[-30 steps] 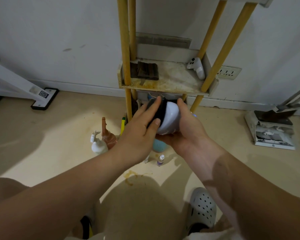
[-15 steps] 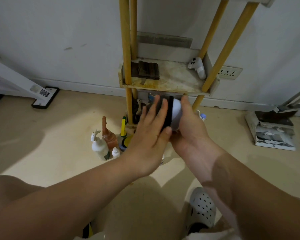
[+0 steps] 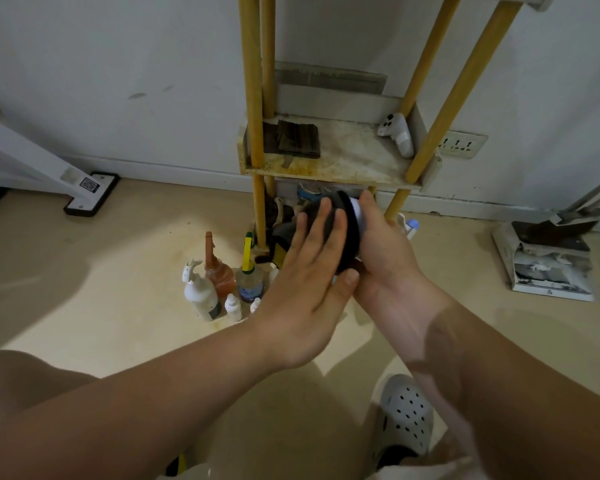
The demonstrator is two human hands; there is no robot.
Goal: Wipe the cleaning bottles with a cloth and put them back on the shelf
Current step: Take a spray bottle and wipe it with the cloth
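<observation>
Just below shelf (image 3: 326, 176), left fingers (image 3: 321, 220) flat on cloth (image 3: 347, 237), right fingers (image 3: 374, 220) round bottle (image 3: 356, 210); floor bottles (image 3: 201, 296) leftward.

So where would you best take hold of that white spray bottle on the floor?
Probably round its narrow neck under the trigger head, coming from above and the left: the white spray bottle stands upright, with the orange bottle close on its right.
</observation>
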